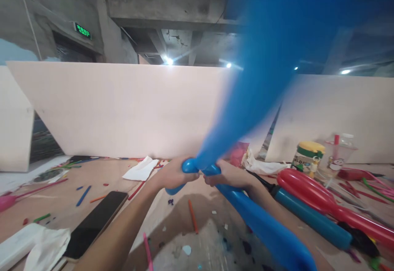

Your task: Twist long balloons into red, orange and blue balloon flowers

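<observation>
A long blue modelling balloon is gripped by both hands above the middle of the table. My left hand is closed around a short, rounded section of it. My right hand closes on the balloon just beside, with the fingertips of both hands close together near a twisted joint. From that joint one long section rises to the upper right, smeared by motion and near the camera. Another section runs down to the lower right, along my right forearm. Parts of the balloon are hidden inside my fingers.
A black phone and white tissue lie at left. A blue hand pump, red balloon, yellow-lidded jar and plastic cup are at right. Uninflated balloons and scraps litter the table. A pale board stands behind.
</observation>
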`<action>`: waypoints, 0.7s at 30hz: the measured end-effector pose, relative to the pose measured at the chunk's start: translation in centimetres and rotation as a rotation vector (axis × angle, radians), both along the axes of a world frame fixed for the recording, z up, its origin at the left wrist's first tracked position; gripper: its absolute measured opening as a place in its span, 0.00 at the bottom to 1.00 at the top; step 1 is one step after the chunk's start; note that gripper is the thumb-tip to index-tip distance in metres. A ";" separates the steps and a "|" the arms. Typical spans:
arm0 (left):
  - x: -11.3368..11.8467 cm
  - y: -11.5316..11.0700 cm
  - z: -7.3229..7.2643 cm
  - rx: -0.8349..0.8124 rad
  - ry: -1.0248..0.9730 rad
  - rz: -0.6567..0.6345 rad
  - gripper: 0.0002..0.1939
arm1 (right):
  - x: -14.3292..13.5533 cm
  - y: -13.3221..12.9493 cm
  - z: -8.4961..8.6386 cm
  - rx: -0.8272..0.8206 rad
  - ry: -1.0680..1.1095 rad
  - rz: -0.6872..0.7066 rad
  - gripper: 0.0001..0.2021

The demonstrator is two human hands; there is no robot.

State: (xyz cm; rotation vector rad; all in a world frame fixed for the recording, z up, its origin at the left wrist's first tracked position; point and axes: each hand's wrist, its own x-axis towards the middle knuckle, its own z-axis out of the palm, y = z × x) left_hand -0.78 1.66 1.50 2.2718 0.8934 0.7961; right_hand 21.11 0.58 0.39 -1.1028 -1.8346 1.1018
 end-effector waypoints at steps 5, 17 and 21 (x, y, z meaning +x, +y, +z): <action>-1.7 1.3 0.0 -0.222 -0.252 0.052 0.15 | 2.5 0.1 0.8 -0.180 -0.083 0.117 0.37; -5.1 3.1 -2.7 -1.068 -0.496 -0.539 0.30 | 4.1 1.2 0.5 0.166 0.023 -0.121 0.24; -5.5 2.7 -2.8 -1.072 -0.344 -0.467 0.30 | 3.2 1.5 0.4 0.332 -0.009 -0.219 0.22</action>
